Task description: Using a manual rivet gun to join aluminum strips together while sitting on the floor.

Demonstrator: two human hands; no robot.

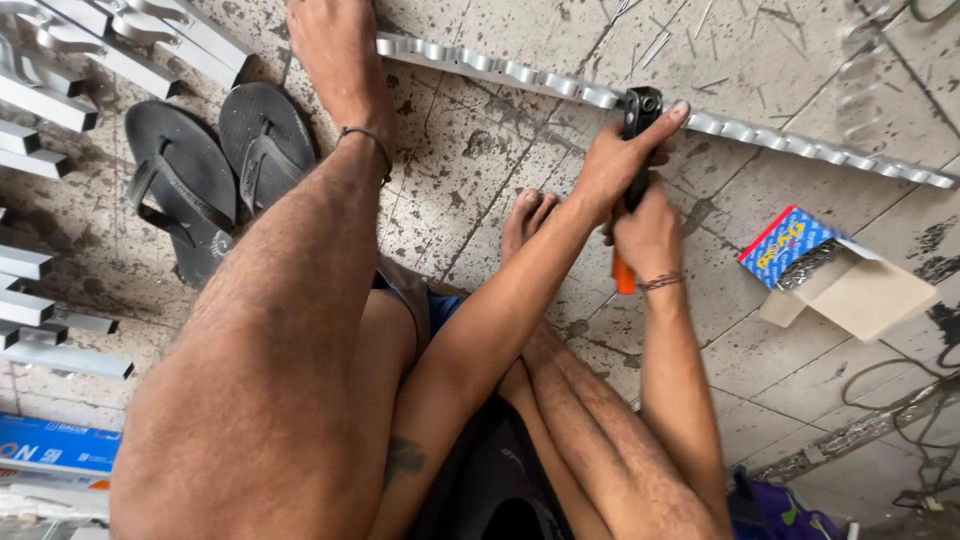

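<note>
A black riveting tool with an orange handle [636, 160] is gripped by both hands — left hand [622, 160] at twelve o'clock, right hand [648, 235] closed below — against the scalloped aluminium strip [560, 85].

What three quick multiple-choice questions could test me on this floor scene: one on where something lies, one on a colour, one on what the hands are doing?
1. Where do the black sandals lie?
A. Beside the raised leg
B. On the open box
C. On the metal strip

2. What colour is the tool handle below the hands?
A. Green
B. Orange
C. White

3. What state are the hands in?
A. Both resting open on the floor
B. Both closed on the hand tool at the scalloped metal strip
C. One holds a sandal

Answers: 1 A, they sit by the leg and foot. 2 B, orange shows under the right hand. 3 B, the left hand and right hand wrap the tool.
</note>
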